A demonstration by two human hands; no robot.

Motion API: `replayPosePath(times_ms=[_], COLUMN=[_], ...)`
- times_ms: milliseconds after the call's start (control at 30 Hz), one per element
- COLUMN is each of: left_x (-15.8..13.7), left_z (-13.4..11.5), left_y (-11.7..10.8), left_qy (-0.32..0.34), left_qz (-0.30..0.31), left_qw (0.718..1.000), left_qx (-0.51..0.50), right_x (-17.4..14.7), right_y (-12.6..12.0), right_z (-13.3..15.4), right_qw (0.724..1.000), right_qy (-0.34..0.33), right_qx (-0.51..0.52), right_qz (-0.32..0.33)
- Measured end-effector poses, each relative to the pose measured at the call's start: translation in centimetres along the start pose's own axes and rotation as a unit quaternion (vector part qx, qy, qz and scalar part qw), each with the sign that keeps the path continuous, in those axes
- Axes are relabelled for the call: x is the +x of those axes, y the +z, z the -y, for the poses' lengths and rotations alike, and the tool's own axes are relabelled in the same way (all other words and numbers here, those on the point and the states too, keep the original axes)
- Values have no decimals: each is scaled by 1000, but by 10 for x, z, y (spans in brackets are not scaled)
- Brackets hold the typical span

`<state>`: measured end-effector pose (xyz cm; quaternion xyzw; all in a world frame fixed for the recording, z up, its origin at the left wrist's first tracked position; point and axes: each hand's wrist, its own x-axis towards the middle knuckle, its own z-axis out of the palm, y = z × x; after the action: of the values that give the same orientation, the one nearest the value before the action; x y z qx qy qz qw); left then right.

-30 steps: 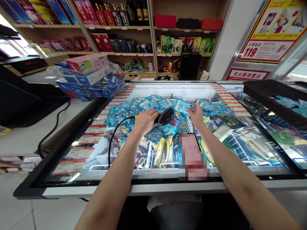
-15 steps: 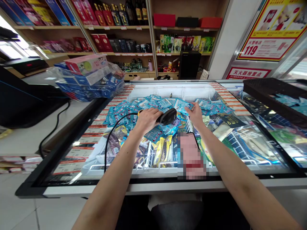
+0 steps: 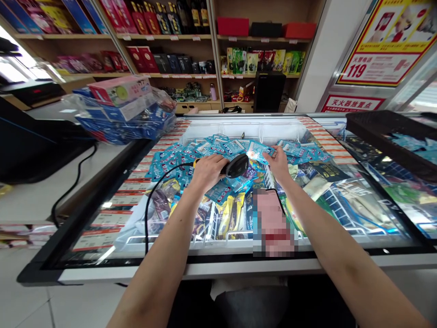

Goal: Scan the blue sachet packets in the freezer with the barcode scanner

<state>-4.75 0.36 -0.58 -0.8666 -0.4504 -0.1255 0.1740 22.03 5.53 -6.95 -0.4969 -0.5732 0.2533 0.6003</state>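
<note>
My left hand [image 3: 210, 171] is wrapped round a black corded barcode scanner [image 3: 237, 166], its head pointing at a blue packet. Between the fingers and thumb of my right hand [image 3: 277, 161] is the right end of that blue packet [image 3: 256, 151], and a bright spot of light falls on its left end. Many similar blue packets [image 3: 170, 159] lie heaped on the glass top of the chest freezer [image 3: 102, 228], around and beyond both hands. A phone [image 3: 269, 214] with a blurred-out screen lies on the glass near the front edge, between my forearms.
Yellow-wrapped goods [image 3: 232, 214] show through the glass. Plastic-wrapped boxes [image 3: 126, 111] are stacked at the left, beside a black monitor [image 3: 30, 141]. A dark tray [image 3: 385, 132] holds more blue packets at the right. Stocked shelves [image 3: 174, 41] stand behind the freezer.
My left hand and the scanner have shifted slightly left. A bright light spot now shows on the held blue packet. My right hand stays almost still.
</note>
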Motion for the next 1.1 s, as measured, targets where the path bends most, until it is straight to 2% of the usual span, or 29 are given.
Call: replayPosePath(times_ms=[267,433,1100], left_x=[-4,-5,-5], left_z=[3,4,3], left_y=[-1,-2,-5], left_qy=[-12,-3,16], left_qz=[-5,-11,-16], left_qw=[1000,1000,1000], left_qx=[1,-5,-20], right_x=[-1,-1,-2], right_y=[1,2,1], right_z=[-1,2,1], right_qw=[1000,1000,1000], right_qy=[14,0,-15], right_qx=[22,6,-22], right_qz=[11,-8,-14])
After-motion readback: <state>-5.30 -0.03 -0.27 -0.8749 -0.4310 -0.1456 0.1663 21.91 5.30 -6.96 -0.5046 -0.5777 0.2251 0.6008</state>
